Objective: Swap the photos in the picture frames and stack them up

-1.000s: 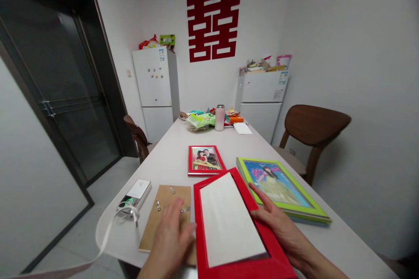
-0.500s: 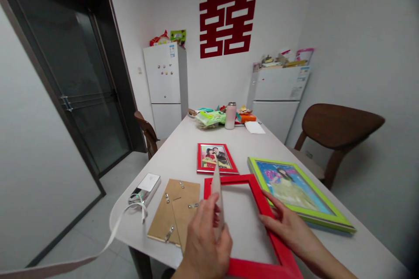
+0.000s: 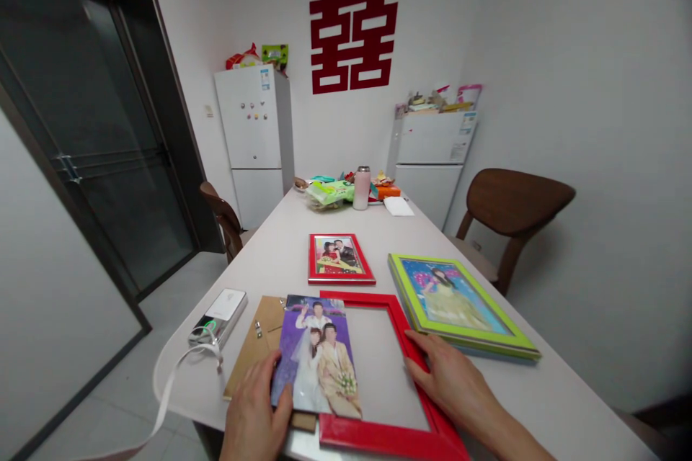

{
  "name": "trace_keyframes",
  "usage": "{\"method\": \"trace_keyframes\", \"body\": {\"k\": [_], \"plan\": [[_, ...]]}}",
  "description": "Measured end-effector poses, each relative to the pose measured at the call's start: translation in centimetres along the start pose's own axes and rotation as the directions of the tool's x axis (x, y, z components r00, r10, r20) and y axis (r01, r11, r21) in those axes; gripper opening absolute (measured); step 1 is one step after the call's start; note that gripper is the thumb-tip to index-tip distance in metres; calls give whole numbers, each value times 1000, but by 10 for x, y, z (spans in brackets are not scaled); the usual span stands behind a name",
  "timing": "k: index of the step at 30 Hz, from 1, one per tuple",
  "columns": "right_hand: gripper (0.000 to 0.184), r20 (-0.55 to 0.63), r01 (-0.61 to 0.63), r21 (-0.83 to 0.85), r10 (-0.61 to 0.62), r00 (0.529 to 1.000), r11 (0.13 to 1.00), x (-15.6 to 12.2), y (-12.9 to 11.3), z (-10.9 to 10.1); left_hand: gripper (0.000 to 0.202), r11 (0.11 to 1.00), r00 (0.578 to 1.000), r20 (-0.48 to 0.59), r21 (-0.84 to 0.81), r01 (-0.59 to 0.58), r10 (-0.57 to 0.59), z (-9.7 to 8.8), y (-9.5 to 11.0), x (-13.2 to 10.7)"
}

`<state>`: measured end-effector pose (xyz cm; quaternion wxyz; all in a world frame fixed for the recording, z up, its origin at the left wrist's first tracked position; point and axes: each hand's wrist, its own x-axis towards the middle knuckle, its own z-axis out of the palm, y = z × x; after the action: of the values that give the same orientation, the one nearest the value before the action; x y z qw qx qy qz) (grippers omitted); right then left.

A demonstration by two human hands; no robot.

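My left hand point(image 3: 256, 403) grips the left edge of a wedding photo point(image 3: 327, 367), thumb on its face and fingers at its edge. The photo faces up and overlaps the left side of an empty red picture frame point(image 3: 397, 432). My right hand point(image 3: 457, 385) is closed around that frame's right side, thumb inside the opening. Partly under the photo lies a brown backing board point(image 3: 246, 353) with metal clips. Beyond is a smaller red framed photo point(image 3: 340, 259). To the right of my right hand lies a green framed picture point(image 3: 465, 310), stacked on something bluish.
A power bank point(image 3: 219, 317) with a white cable point(image 3: 167, 396) sits at the table's left edge. Farther back on the white table point(image 3: 281, 252) are a pink bottle point(image 3: 362, 189), a green packet point(image 3: 331, 193) and white paper point(image 3: 398, 207). Brown chairs point(image 3: 513, 202) flank the table.
The sheet that stood edge-on in my left hand has tipped over leftward and now shows its photo side up. My right hand stays on the red frame. The view has shifted slightly.
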<state>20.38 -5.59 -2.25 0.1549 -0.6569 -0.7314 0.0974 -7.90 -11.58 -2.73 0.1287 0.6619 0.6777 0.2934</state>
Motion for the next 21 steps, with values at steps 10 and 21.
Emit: {"method": "trace_keyframes", "body": {"k": [10, 21], "plan": [[38, -32, 140, 284, -137, 990, 948, 2, -34, 0, 32, 971, 993, -8, 209, -115, 119, 1, -2, 1], [56, 434, -364, 829, -76, 898, 425, 26, -79, 34, 43, 949, 957, -16, 130, -286, 290, 12, 7, -2]]}}
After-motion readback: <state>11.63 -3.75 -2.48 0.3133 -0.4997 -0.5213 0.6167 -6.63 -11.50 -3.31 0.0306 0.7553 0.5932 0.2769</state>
